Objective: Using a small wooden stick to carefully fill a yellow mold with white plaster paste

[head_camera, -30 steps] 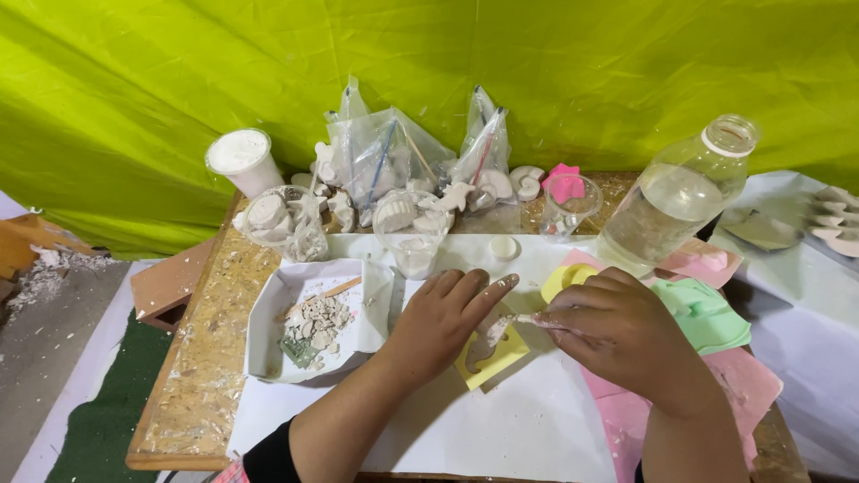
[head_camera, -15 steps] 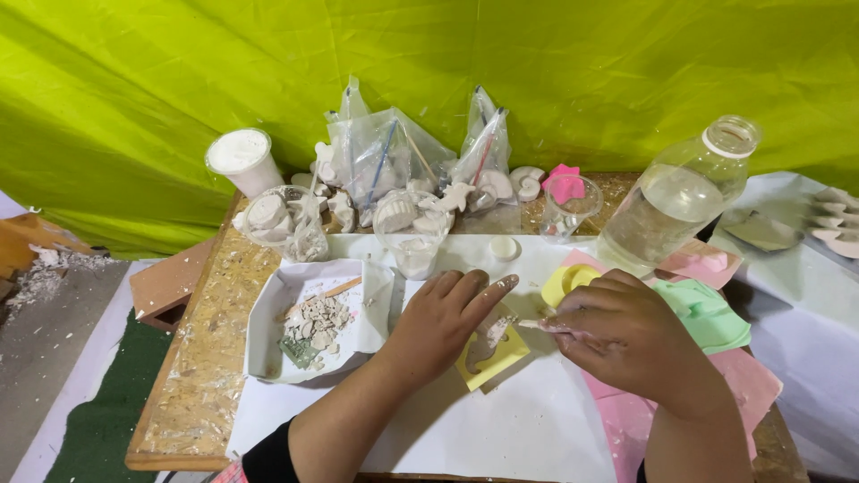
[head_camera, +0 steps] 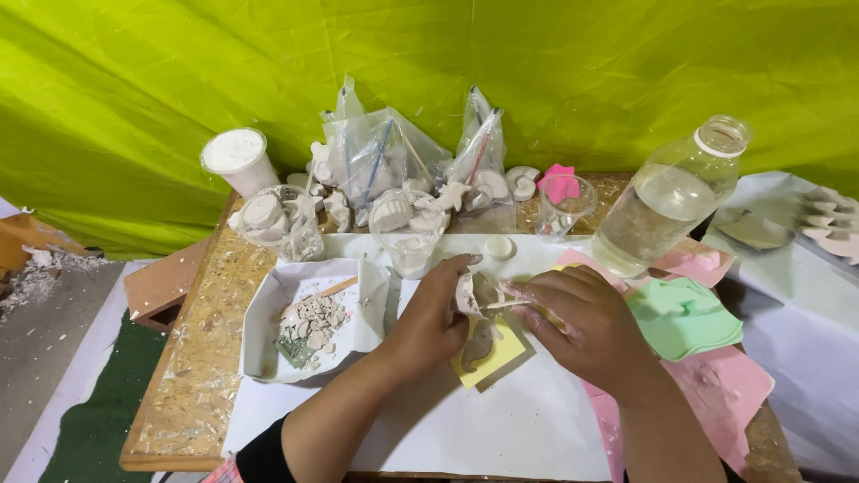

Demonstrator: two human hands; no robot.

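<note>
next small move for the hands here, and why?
Probably keep scraping: left hand pinches a small white cast piece above the yellow mould, and right hand has a thin stick touching its edge. So draw the stick gently along that edge.

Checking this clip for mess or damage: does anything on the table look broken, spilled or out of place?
Yes. The white tray left of the left hand holds a heap of broken plaster bits, and pale rubble lies on the floor at far left. The big clear bottle stands uncapped. Nothing looks freshly spilled.
</note>
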